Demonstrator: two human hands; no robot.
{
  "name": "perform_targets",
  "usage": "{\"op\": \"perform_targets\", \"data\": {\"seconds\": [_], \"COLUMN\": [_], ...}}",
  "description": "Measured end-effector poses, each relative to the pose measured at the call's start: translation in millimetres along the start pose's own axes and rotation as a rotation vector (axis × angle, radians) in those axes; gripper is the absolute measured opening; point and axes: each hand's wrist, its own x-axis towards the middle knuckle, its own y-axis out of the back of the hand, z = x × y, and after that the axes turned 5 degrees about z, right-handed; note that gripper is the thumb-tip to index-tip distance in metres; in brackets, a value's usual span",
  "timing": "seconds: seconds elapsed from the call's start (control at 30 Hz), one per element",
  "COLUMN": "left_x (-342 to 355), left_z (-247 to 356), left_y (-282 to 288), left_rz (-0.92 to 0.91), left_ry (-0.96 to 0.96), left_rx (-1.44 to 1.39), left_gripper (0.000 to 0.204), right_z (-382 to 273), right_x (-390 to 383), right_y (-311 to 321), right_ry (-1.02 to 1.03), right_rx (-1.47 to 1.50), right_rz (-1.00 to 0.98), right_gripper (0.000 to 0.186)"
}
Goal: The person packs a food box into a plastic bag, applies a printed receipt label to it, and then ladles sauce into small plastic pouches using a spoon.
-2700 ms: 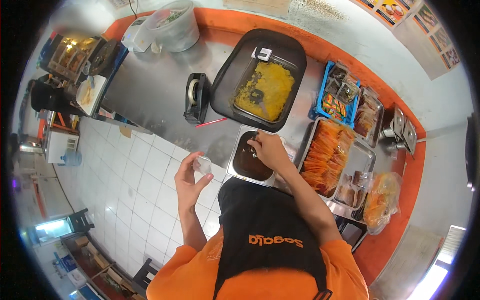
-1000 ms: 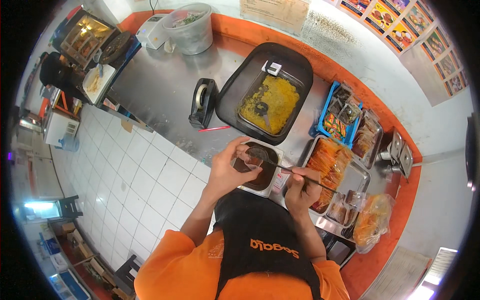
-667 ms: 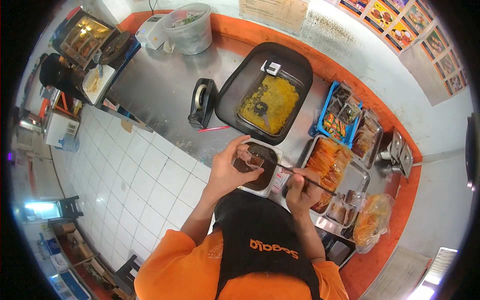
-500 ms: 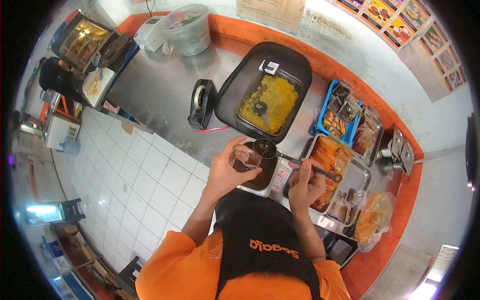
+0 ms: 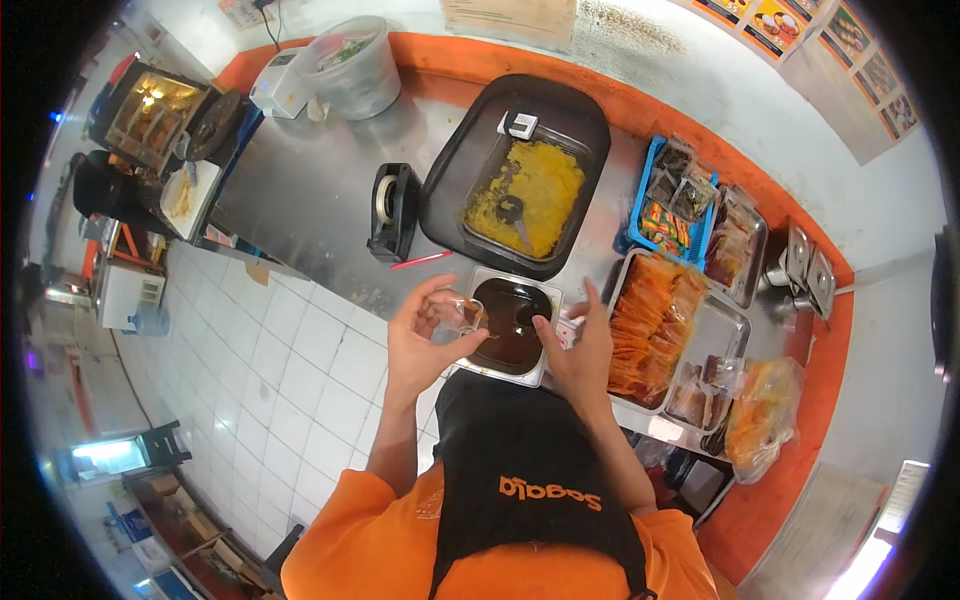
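Observation:
My left hand [image 5: 425, 335] pinches a small clear plastic cup [image 5: 466, 314] beside the left rim of a steel pan [image 5: 545, 372] of dark brown sauce. The cup looks to have little or nothing in it. My right hand [image 5: 582, 355] is at the pan's right side, thumb against a black ladle [image 5: 528, 315] and index finger raised. The ladle's head is down in the sauce; its handle is mostly hidden by the hand. A white packet with red print [image 5: 569, 330] shows partly behind my right fingers.
Beyond the pan, a black tray [image 5: 445, 215] holds a steel pan of yellow food with a dark utensil. Left of it are a tape dispenser [image 5: 393, 213] and red pen [image 5: 420, 260]. To the right are a tray of orange packets [image 5: 650, 330] and a blue basket [image 5: 660, 235].
My right hand has lowered the ladle from beside the cup into the sauce, its handle no longer stretching out to the right. My left hand has shifted slightly left with the cup.

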Motion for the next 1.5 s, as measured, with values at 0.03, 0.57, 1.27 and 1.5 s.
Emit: {"op": "perform_targets", "data": {"seconds": [0.03, 0.57, 1.27, 1.5], "left_x": [0.1, -3.8, -5.1, 1.3], "left_z": [0.9, 9.8, 7.7, 4.1], "left_y": [-0.7, -29.0, -32.3, -30.3], "left_rz": [-0.002, 0.040, 0.005, 0.007], "left_ry": [0.011, -0.073, -0.084, -0.122], "left_rx": [0.005, -0.056, 0.071, -0.025], "left_gripper": [0.081, 0.080, 0.081, 0.082], "right_z": [-5.9, -31.5, -51.4, -88.7], "right_x": [-1.0, -22.8, -3.5, -23.3], "right_y": [2.8, 3.2, 46.5, 149.1], "right_ry": [-0.017, 0.146, 0.036, 0.635], "right_rx": [-0.033, 0.485, 0.804, 1.061], "right_rz": [0.007, -0.519, -0.444, -0.590], "right_gripper": [0.074, 0.073, 0.071, 0.097]}}
